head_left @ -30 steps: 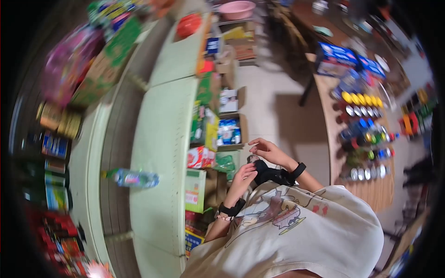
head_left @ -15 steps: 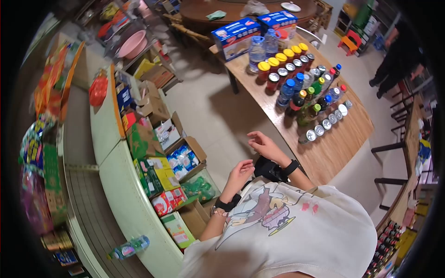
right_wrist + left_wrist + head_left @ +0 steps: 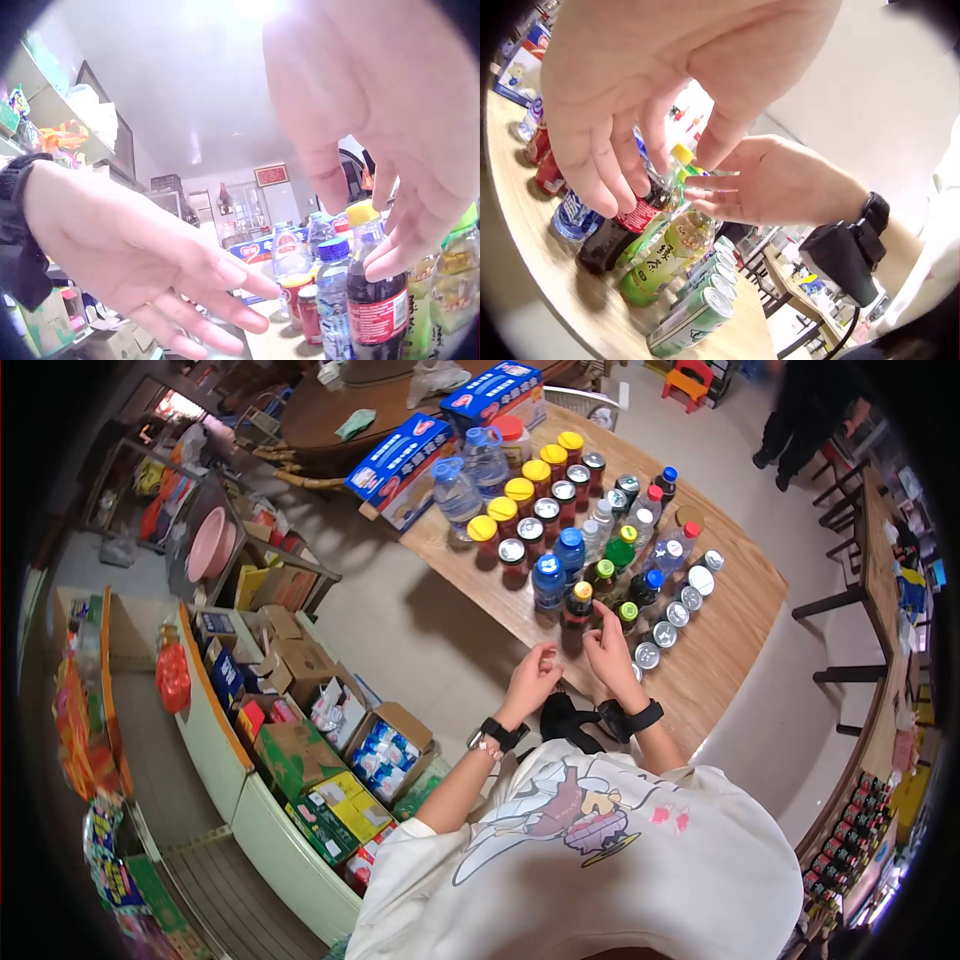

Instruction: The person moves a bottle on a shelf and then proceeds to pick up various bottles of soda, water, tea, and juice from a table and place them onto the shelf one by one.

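Both hands are at the near edge of a wooden table (image 3: 735, 610), holding nothing. My right hand (image 3: 612, 658) reaches over the edge, its fingertips close beside a cola bottle (image 3: 577, 610) with a yellow cap and red label. In the right wrist view its fingers overlap the neck of that cola bottle (image 3: 379, 319). My left hand (image 3: 535, 678) hovers lower and to the left, fingers loosely bent, short of the bottle. A green tea bottle (image 3: 662, 262) stands next to the cola, with silver-topped cans (image 3: 705, 311) beyond it. Blue-capped water bottles (image 3: 549, 580) stand on the other side.
Rows of yellow-lidded jars (image 3: 519, 491) and dark cans stand farther back, near large water jugs (image 3: 457, 498) and blue boxes (image 3: 402, 465). At left are a shelf (image 3: 300, 860) and open cartons (image 3: 385, 760) on the floor. Another person (image 3: 800, 420) stands at the back right.
The view has turned from the shelf at left to the table, which now lies straight ahead. Both hands have come to the table edge, the right one reaching beside the cola bottle.
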`<state>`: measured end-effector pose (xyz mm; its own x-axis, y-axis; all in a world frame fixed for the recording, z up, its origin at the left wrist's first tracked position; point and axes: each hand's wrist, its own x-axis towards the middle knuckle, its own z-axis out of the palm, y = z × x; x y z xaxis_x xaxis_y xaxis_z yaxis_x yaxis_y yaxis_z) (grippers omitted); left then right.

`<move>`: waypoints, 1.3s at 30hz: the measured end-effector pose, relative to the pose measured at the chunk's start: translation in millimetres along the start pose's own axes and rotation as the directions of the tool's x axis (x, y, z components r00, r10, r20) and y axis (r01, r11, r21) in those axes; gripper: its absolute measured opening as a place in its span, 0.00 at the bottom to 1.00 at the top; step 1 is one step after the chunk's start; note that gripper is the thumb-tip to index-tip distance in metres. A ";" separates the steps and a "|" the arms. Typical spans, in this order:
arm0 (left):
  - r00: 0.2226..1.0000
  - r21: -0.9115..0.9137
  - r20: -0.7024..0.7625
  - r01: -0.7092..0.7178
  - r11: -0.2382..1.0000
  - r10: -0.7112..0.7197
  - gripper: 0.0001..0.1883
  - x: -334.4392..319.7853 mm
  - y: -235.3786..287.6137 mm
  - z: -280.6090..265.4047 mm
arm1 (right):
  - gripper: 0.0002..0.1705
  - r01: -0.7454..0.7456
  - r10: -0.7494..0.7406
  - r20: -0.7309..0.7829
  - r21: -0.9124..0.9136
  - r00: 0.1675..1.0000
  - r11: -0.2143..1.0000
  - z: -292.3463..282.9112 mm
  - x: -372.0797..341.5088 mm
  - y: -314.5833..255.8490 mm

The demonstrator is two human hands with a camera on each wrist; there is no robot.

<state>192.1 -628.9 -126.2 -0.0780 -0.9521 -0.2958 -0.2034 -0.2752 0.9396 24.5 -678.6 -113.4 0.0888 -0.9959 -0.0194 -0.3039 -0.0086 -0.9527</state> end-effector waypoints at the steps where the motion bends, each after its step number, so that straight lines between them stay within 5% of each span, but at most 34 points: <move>1: 1.000 0.059 0.004 -0.024 0.998 0.024 0.23 14.2 0.6 3.9 | 0.34 0.026 -0.027 -0.022 -0.043 0.999 0.999 -2.7 4.6 1.6; 8: 0.977 0.249 -0.110 -0.151 0.957 0.182 0.16 57.0 30.2 8.1 | 0.37 -0.021 0.021 0.017 0.023 1.000 1.000 -6.8 26.9 2.4; 10: 0.854 0.450 -0.212 -0.347 0.823 0.476 0.09 45.9 90.7 -7.8 | 0.37 -0.029 0.028 0.034 0.029 0.999 0.999 -7.1 30.3 0.7; 12: 0.805 0.339 -0.077 -0.533 0.775 0.588 0.07 17.2 175.1 -41.9 | 0.37 -0.075 0.073 0.063 0.041 0.995 0.996 -5.4 32.6 2.6; 13: 0.588 0.404 0.014 -0.743 0.533 0.809 0.12 9.2 207.5 -58.1 | 0.37 -0.088 0.084 0.077 0.049 0.993 0.995 -4.1 34.3 3.4; 14: 0.480 0.551 0.125 -0.761 0.342 0.868 0.14 -10.2 245.8 -72.7 | 0.38 -0.056 0.055 0.084 0.014 0.995 0.998 -3.2 35.0 4.0; 15: 0.476 0.606 0.113 -0.729 0.319 0.872 0.17 -32.3 269.8 -79.3 | 0.38 -0.050 0.049 0.078 0.010 0.996 0.999 -1.2 34.9 4.6; 16: 0.588 0.667 -0.123 -0.547 0.505 0.800 0.08 -60.1 288.8 -72.5 | 0.38 -0.037 0.036 0.072 0.008 0.997 0.999 0.4 36.1 4.7; 17: 0.719 0.612 -0.140 -0.478 0.630 0.681 0.09 -84.3 316.8 -73.3 | 0.38 -0.038 0.038 0.082 -0.006 0.996 0.999 0.0 37.2 2.7; 18: 0.822 0.573 0.257 -0.554 0.605 0.509 0.13 -96.0 345.6 -108.2 | 0.38 -0.039 0.041 0.091 -0.016 0.995 0.999 0.2 37.2 1.0; 19: 0.766 0.607 0.512 -0.643 0.468 0.389 0.13 -99.6 361.2 -130.5 | 0.38 -0.032 0.032 0.092 -0.004 0.995 0.999 1.5 37.6 1.7; 20: 0.772 0.600 0.497 -0.635 0.486 0.396 0.13 -102.8 356.1 -130.4 | 0.38 0.020 -0.018 0.080 -0.023 0.997 1.000 2.9 37.7 4.6; 22: 0.837 0.611 0.362 -0.545 0.574 0.410 0.11 -109.0 345.9 -127.1 | 0.38 -0.060 0.063 0.095 -0.035 0.993 0.998 2.2 37.6 -1.0; 25: 0.912 0.584 0.187 -0.403 0.705 0.366 0.09 -125.3 334.0 -118.5 | 0.37 0.012 -0.007 0.092 -0.048 0.996 0.999 2.8 37.6 3.1; 30: 0.937 0.471 -0.143 -0.220 0.854 0.320 0.08 -154.7 315.8 -107.7 | 0.38 -0.016 0.024 0.092 -0.094 0.995 0.995 4.4 37.4 -0.9; 32: 0.961 0.689 0.075 -0.242 0.683 0.265 0.10 -168.2 314.2 -141.4 | 0.38 -0.048 0.056 0.084 -0.091 0.995 0.995 6.2 37.1 -6.3; 34: 0.924 0.600 0.056 -0.335 0.727 0.380 0.09 -169.0 319.2 -145.9 | 0.38 -0.028 0.035 0.073 -0.092 0.997 0.995 8.5 38.0 -4.7; 35: 1.000 0.349 0.015 0.016 0.937 -0.022 0.09 -175.4 356.2 -149.0 | 0.38 -0.013 0.019 0.063 -0.094 0.998 0.996 9.6 36.7 -3.0; 38: 0.952 0.481 0.241 0.053 0.875 -0.189 0.11 -182.7 376.2 -150.3 | 0.35 0.007 -0.002 0.062 -0.077 0.998 0.997 11.4 39.4 8.3; 39: 0.956 0.644 0.287 -0.242 0.726 0.064 0.14 -173.3 370.4 -145.0 | 0.31 -0.025 0.027 0.053 -0.040 0.998 0.999 13.2 40.1 8.7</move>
<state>271.8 -585.1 298.0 -0.3674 -0.8894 -0.2719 -0.7575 0.1165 0.6423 37.9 -717.4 -126.4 0.1305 -0.9895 -0.0615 -0.3441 0.0130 -0.9388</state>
